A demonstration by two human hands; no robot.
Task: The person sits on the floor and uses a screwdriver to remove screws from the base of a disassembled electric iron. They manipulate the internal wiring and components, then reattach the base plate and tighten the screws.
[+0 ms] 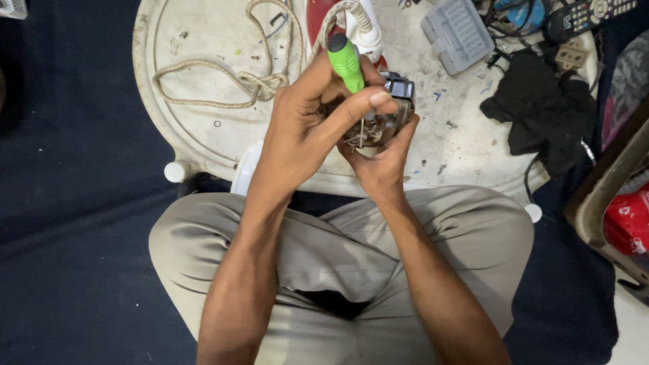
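My left hand (304,128) grips a screwdriver with a green handle (346,62), its thin shaft pointing down into a small device of metal and black plastic (397,94). My right hand (380,162) cups that device from below, with the fingers wrapped round its side. Both hands hover over the near edge of a round white table (196,40). I sit cross-legged in beige trousers (338,250) beneath them. The screwdriver's tip is hidden among the device's wires and metal parts.
A braided beige cord (230,81) loops across the table to a red and white appliance (358,23). A grey plastic case (457,34), a black cloth (541,111), a remote control (588,15) and small screws lie at the right. A brown crate (608,196) stands far right on the dark floor.
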